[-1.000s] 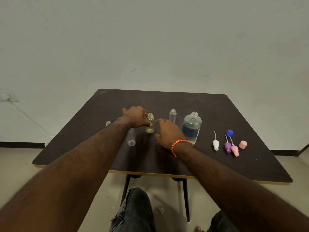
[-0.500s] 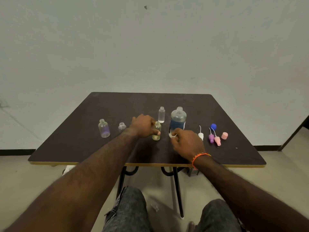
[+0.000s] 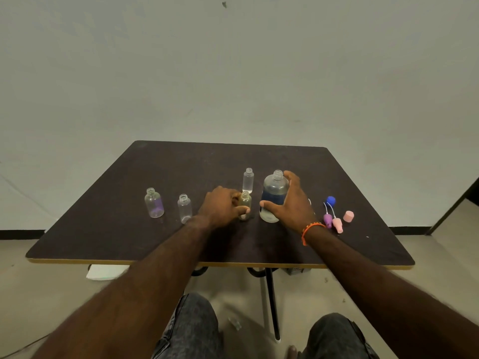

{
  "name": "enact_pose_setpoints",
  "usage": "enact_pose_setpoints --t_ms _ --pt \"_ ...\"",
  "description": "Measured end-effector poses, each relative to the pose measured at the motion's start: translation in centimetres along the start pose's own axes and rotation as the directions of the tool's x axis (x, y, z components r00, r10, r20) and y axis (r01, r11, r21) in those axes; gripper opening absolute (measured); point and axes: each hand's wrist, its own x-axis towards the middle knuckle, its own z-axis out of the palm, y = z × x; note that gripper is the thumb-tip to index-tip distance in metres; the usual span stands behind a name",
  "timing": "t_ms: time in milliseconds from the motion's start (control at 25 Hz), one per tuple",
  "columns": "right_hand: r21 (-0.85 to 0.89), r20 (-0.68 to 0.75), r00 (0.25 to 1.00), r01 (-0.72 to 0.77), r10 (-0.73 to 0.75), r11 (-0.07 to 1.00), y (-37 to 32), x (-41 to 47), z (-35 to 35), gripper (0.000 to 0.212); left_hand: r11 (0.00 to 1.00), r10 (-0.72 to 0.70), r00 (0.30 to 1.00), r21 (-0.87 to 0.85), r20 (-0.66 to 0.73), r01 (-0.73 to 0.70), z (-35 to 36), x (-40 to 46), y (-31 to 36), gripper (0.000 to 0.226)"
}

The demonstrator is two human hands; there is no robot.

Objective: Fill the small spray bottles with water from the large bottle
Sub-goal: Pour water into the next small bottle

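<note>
Frame centre: left hand (image 3: 223,206) pinches amber bottle (image 3: 245,205) upright on bench (image 3: 108,229), steadying it for filling. Right hand (image 3: 293,206), fingers wide, wraps uncapped large bottle (image 3: 274,195) beside it, likely about to lift.

1. This is a bare, plain indoor room, more like a spare workroom or test space than a lived-in home; its exact kind cannot be told.
2. An unadorned pale wall (image 3: 233,73) fills the background, with a dark baseboard (image 3: 20,233) along its foot.
3. The floor (image 3: 46,294) is smooth and beige, scattered with small debris.
4. The only furniture is a dark-topped desk (image 3: 181,164) with a yellowish edge and black metal legs (image 3: 272,301).
5. A sheet of white paper (image 3: 106,272) lies on the floor beneath the desk.
</note>
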Motion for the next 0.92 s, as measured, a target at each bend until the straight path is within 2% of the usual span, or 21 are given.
enact_pose_setpoints --t_ms 160,440,720,920 --pt "0.114 -0.055 0.998 0.016 -0.01 0.993 0.1 0.0 0.7 0.086 0.999 -0.004 1.0 -0.032 0.003 0.004 0.1 -0.1 -0.1 0.042" --pt "0.215 -0.098 0.995 -0.009 0.031 0.977 0.4 0.1 0.8 0.08 0.995 0.005 1.0 -0.097 0.011 -0.004 0.3 -0.2 -0.4 0.037" --pt "-0.009 -0.032 0.99 0.139 -0.139 0.99 -0.2 0.5 -0.2 0.082 0.992 -0.003 1.0 -0.128 -0.031 -0.001 0.9 -0.4 -0.7 0.031" --pt "-0.156 0.008 0.981 0.194 -0.195 0.969 -0.9 1.1 -0.6 0.083 0.991 -0.027 0.998 -0.129 -0.048 0.021 1.0 -0.7 -0.5 0.035"
